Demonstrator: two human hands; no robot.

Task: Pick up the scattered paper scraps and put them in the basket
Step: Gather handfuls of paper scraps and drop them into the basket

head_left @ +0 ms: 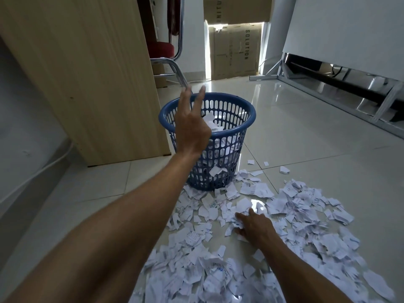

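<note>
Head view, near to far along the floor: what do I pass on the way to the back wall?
Paper scraps → right hand resting on them → blue basket → chrome chair legs → cardboard box at the wall.

Tiled floor (pixel 306 136) bears blue basket (pixel 244 119); paper scraps (pixel 301 206) scattered beside

Both arms on my feed are bare from the frame edge down to the fingertips. The left forearm (pixel 122 215) is long and lean, with a muscle ridge along its length and a crease at the wrist. On the left hand (pixel 192 127) tendons stand out as ridges toward the knuckles, and the fingers are long and slim. The right forearm (pixel 290 263) looks smooth and slightly blurred. The right hand (pixel 254 224) has a broad back and rounded knuckles. I can't read its fingertips, which are partly hidden.
</note>
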